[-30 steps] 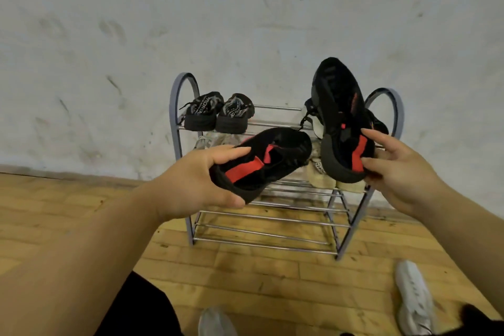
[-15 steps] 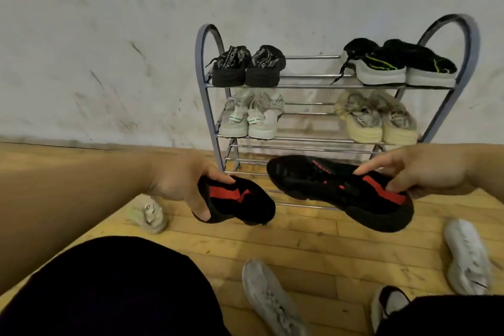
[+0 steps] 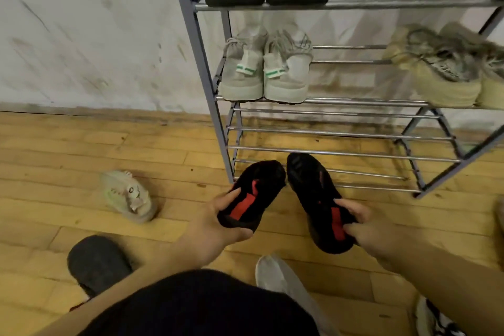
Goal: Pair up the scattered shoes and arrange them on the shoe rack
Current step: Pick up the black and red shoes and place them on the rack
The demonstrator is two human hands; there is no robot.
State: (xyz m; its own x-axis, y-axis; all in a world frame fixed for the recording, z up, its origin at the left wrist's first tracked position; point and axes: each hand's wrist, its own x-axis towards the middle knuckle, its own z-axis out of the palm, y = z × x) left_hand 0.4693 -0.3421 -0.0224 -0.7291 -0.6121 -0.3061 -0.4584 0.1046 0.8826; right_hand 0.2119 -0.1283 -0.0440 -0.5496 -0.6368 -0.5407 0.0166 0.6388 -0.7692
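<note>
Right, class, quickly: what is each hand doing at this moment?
Left hand: closed, holding a black-and-red shoe at its heel end.
Right hand: closed, holding the other black-and-red shoe at its heel end.

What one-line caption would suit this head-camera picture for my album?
Left hand holds one black red-striped knit shoe, right hand its mate, by the grey metal shoe rack.
</note>
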